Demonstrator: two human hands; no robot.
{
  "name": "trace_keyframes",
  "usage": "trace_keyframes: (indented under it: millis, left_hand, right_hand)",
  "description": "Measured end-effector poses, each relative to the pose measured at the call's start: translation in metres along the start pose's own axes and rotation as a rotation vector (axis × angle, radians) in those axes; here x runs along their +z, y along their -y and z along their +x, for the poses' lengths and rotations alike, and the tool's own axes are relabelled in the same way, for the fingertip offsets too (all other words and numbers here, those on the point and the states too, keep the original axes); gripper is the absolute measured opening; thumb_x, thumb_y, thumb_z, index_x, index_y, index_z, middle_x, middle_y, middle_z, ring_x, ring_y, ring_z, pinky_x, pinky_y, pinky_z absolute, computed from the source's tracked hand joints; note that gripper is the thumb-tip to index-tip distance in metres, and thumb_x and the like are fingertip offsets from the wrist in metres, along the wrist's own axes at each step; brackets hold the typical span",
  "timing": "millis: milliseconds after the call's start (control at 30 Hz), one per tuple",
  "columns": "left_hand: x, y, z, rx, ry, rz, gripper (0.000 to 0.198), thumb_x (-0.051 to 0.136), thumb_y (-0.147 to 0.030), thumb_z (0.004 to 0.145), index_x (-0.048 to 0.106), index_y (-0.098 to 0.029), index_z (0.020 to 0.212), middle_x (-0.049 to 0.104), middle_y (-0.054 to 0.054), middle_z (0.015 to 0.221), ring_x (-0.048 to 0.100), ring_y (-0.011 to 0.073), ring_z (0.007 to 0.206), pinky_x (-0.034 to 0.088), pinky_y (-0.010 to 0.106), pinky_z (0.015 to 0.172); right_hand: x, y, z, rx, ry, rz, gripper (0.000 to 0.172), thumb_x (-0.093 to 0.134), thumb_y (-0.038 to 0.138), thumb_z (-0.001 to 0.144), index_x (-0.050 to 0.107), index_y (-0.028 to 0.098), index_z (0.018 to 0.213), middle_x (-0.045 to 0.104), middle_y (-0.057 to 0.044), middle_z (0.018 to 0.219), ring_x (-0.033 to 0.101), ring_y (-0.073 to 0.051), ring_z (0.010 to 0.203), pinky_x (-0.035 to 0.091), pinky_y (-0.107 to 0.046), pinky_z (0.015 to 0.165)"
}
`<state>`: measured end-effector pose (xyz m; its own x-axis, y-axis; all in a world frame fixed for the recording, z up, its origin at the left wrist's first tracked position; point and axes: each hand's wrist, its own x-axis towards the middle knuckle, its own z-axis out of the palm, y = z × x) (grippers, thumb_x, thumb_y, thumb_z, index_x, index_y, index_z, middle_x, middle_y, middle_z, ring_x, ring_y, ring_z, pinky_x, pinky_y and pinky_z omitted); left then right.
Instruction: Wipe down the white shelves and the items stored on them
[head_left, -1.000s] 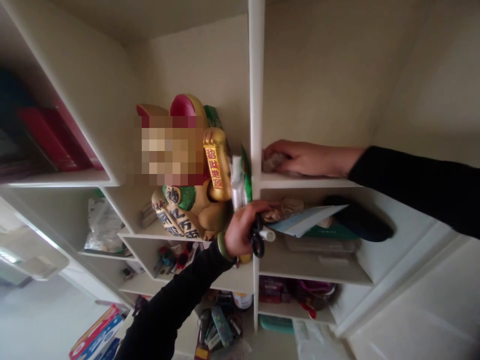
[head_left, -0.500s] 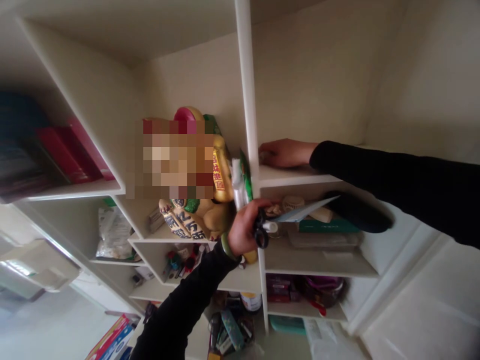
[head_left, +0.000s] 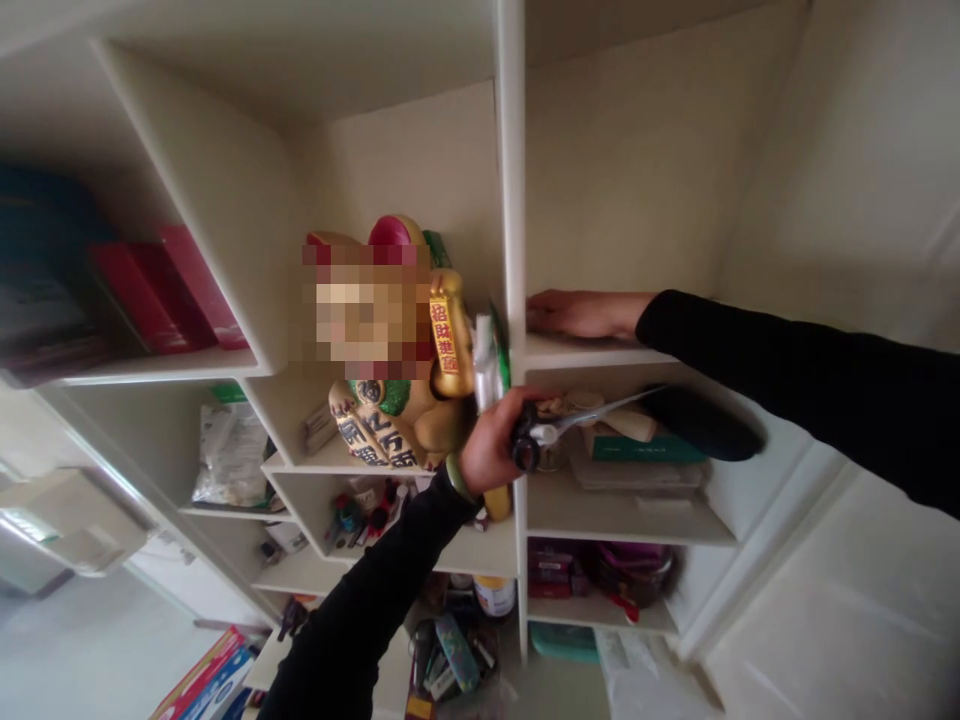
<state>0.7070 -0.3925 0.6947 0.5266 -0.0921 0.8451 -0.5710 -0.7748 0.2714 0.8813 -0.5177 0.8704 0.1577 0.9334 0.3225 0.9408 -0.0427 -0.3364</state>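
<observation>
My left hand (head_left: 491, 445), with a pale green bangle at the wrist, is closed around black-handled scissors (head_left: 526, 452). Their blade points right, in front of the lower shelf. Beside the handles a white rod-like end (head_left: 546, 434) sticks out of the same fist. A clear tube with a white cap (head_left: 487, 365) and a green strip rise just above this hand; whether they are held cannot be made out. My right hand (head_left: 581, 314) lies palm down on the upper right shelf (head_left: 592, 350), fingers stretched toward the divider, with nothing visible in them.
A gold cat figurine (head_left: 390, 400) stands left of the white divider (head_left: 512, 200). Below the right shelf are a black rounded object (head_left: 709, 425) and a green box (head_left: 645, 447). Red folders (head_left: 154, 300) stand at left, and small items (head_left: 454, 650) crowd a lower compartment.
The view has shifted slightly, so the shelves sit further right. My right hand's fingers have flattened from a curled pose. The scissors have turned, showing their blade more edge-on.
</observation>
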Motion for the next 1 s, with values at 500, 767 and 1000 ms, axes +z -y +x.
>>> trace_keyframes:
  millis: [500, 767, 1000]
  left_hand:
    - [0.016, -0.002, 0.044, 0.376, -0.056, -0.032, 0.049, 0.073, -0.03, 0.099, 0.054, -0.025, 0.144, 0.076, 0.016, 0.149, 0.065, 0.0342, 0.155, 0.033, 0.07, 0.141]
    - [0.022, -0.006, 0.074, 0.519, 0.02, 0.093, 0.046, 0.071, -0.037, 0.093, 0.061, -0.023, 0.135, 0.083, 0.013, 0.128, 0.078, 0.0348, 0.133, 0.031, 0.073, 0.141]
    - [0.028, -0.014, 0.078, 0.45, 0.035, 0.151, 0.046, 0.07, -0.028, 0.086, 0.063, -0.022, 0.13, 0.083, 0.009, 0.117, 0.083, 0.0318, 0.114, 0.039, 0.068, 0.139]
  right_hand:
    - [-0.045, -0.093, -0.21, 0.282, -0.508, -0.406, 0.043, 0.051, 0.037, 0.1, 0.075, 0.028, 0.134, 0.074, -0.014, 0.15, 0.068, -0.041, 0.142, 0.051, -0.067, 0.125]
    - [-0.041, -0.051, -0.139, 0.045, -0.235, -0.158, 0.038, 0.055, 0.041, 0.099, 0.078, 0.033, 0.129, 0.078, -0.004, 0.147, 0.071, -0.032, 0.14, 0.054, -0.058, 0.126]
    - [-0.061, -0.075, -0.176, 0.267, -0.287, -0.408, 0.043, 0.055, 0.028, 0.099, 0.079, 0.035, 0.133, 0.076, -0.005, 0.152, 0.069, -0.035, 0.147, 0.051, -0.062, 0.13]
